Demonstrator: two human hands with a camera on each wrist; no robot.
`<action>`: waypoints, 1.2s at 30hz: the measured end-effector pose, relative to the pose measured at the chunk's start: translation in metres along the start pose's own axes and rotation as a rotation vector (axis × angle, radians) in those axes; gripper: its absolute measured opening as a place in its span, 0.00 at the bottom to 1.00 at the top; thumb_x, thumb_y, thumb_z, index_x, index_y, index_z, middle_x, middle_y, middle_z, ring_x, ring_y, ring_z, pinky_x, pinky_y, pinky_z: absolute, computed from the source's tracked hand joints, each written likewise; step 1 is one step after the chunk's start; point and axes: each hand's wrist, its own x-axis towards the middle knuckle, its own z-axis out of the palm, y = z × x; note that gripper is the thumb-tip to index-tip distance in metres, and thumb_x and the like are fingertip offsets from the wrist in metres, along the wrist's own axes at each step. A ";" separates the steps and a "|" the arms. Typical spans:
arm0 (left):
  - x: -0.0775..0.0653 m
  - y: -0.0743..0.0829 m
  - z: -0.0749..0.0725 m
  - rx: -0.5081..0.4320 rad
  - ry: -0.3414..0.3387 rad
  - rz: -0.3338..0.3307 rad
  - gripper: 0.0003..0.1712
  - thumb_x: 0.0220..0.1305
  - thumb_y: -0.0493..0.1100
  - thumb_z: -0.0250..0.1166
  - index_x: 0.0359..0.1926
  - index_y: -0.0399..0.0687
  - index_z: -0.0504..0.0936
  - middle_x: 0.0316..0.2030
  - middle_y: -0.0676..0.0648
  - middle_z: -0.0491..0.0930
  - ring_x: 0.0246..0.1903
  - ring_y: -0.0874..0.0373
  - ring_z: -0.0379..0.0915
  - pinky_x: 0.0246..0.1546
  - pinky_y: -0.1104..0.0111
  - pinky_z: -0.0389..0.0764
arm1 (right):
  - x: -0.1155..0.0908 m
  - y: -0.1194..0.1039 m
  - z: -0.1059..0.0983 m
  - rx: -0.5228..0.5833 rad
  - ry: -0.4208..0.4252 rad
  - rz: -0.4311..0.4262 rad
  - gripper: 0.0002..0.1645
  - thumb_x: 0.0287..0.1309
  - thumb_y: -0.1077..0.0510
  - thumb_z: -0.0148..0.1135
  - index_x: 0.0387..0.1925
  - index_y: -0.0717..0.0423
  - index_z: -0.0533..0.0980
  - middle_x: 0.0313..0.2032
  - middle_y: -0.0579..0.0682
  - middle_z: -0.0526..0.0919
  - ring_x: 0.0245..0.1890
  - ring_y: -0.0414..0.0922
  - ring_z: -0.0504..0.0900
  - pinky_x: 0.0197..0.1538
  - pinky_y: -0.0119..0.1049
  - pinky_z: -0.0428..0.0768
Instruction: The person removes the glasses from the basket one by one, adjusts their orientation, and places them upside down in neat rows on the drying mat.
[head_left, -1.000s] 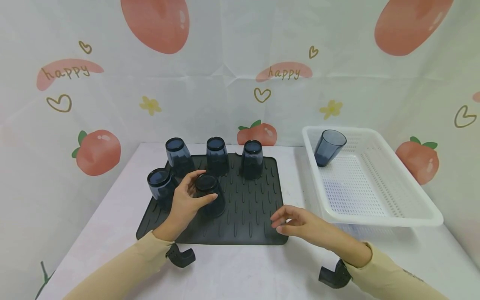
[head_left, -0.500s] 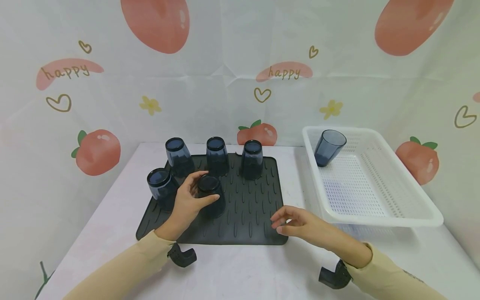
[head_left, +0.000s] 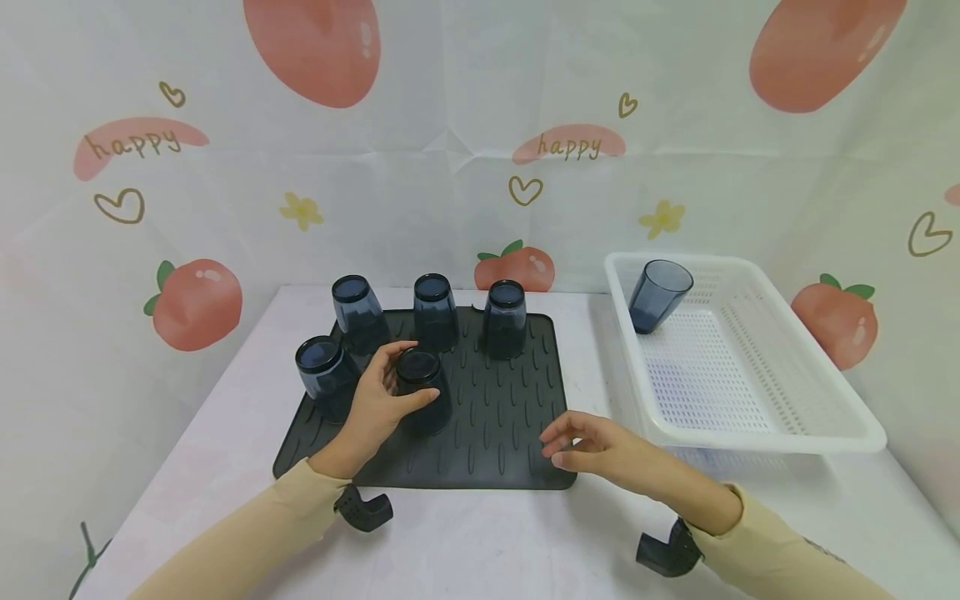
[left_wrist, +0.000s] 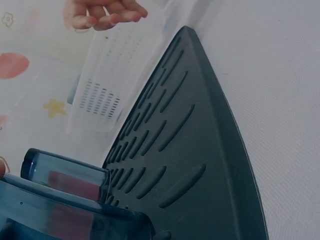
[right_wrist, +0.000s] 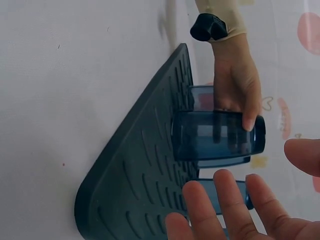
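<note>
My left hand (head_left: 378, 406) holds a dark blue glass tumbler (head_left: 424, 408) between thumb and fingers, near its base. The tumbler stands upside down at the middle of a black ridged drying mat (head_left: 487, 450); in the right wrist view its rim meets the mat. Over the mat's right front corner hovers my right hand (head_left: 592, 446), fingers loosely bent, holding nothing. More upside-down tumblers stand around the held one: one tumbler (head_left: 327, 375) at the left, and a back row with a left tumbler (head_left: 360, 312), a middle tumbler (head_left: 435, 312) and a right tumbler (head_left: 505, 321).
To the right stands a white plastic basket (head_left: 637, 392) with a perforated floor. Inside its back left corner another blue tumbler (head_left: 660, 293) leans, mouth up. A patterned cloth (head_left: 420, 200) hangs behind the white table (head_left: 480, 542).
From the first frame to the second, my left hand shifts slightly right and the held tumbler's top moves with it. Since then both hands stay nearly still.
</note>
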 end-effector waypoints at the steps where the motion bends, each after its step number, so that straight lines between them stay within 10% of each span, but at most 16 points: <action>1: 0.000 -0.002 0.000 -0.001 -0.001 -0.003 0.43 0.54 0.34 0.72 0.67 0.45 0.61 0.65 0.41 0.64 0.68 0.53 0.57 0.73 0.61 0.49 | 0.000 0.000 0.000 0.003 -0.001 0.001 0.20 0.66 0.57 0.58 0.53 0.67 0.70 0.49 0.66 0.78 0.47 0.61 0.80 0.47 0.31 0.77; 27: -0.002 -0.001 0.001 -0.025 0.013 -0.017 0.44 0.52 0.31 0.72 0.67 0.44 0.60 0.63 0.42 0.66 0.63 0.58 0.62 0.73 0.57 0.52 | -0.003 -0.001 0.001 0.003 0.004 0.014 0.20 0.66 0.58 0.58 0.53 0.67 0.71 0.48 0.66 0.78 0.46 0.60 0.80 0.46 0.31 0.78; 36: -0.001 -0.007 0.004 -0.054 0.020 0.007 0.45 0.50 0.30 0.73 0.67 0.45 0.62 0.61 0.44 0.69 0.56 0.66 0.68 0.58 0.80 0.66 | -0.004 -0.002 0.001 0.003 0.003 0.013 0.20 0.65 0.58 0.58 0.53 0.67 0.71 0.48 0.65 0.78 0.45 0.58 0.80 0.46 0.31 0.78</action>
